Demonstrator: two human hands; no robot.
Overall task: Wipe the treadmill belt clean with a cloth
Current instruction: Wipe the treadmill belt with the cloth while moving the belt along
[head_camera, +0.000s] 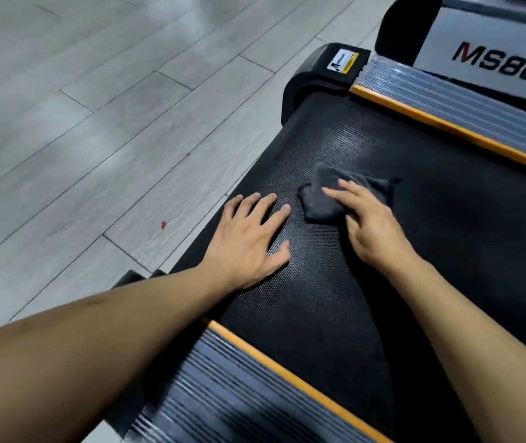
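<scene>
The black textured treadmill belt (335,298) runs diagonally through the head view. A crumpled dark grey cloth (322,199) lies on the belt near its rear end. My right hand (370,222) presses on the cloth with straight fingers spread over it. My left hand (252,238) rests flat on the bare belt just left of the cloth, fingers extended and apart. A faint shiny patch (351,142) shows on the belt beyond the cloth.
Ribbed grey side rails with orange trim flank the belt, one near me (232,388) and one on the far side (453,100). A black end cap with a warning sticker (341,60) closes the rear corner. Grey wood-look floor (79,123) lies left, with a small red speck (163,224).
</scene>
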